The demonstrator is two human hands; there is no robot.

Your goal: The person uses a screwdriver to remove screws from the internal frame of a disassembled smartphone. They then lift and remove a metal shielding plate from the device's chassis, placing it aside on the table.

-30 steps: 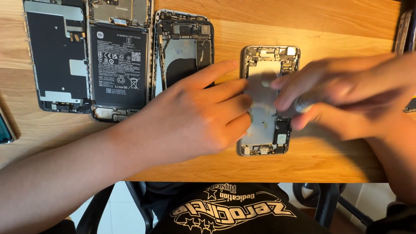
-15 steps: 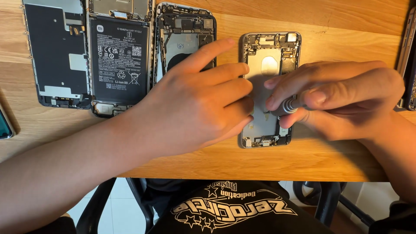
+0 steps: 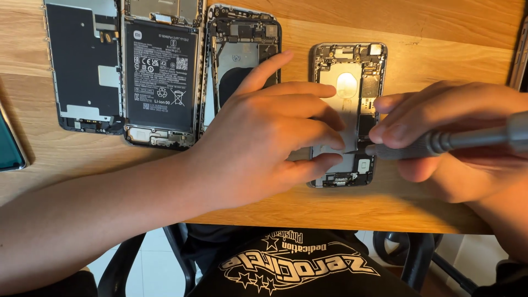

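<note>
An opened silver phone frame [image 3: 352, 77] lies face down on the wooden table [image 3: 429, 49], its inner parts exposed. My left hand [image 3: 269, 143] rests flat across the frame's left side, fingertips pressing on it. My right hand [image 3: 445, 132] grips a grey screwdriver [image 3: 440, 142] held nearly level, its tip touching the frame's right inner edge near the middle.
Three other opened phones lie at the back left: a dark panel [image 3: 82, 66], one with a black battery [image 3: 160, 77], and a bare frame [image 3: 242, 49]. A teal phone edge [image 3: 8, 148] shows at far left. A dark object [image 3: 520, 55] sits at the right edge.
My right hand has turned the screwdriver from upright over the frame to nearly level, its tip now at the frame's right inner edge. My left hand stays on the frame.
</note>
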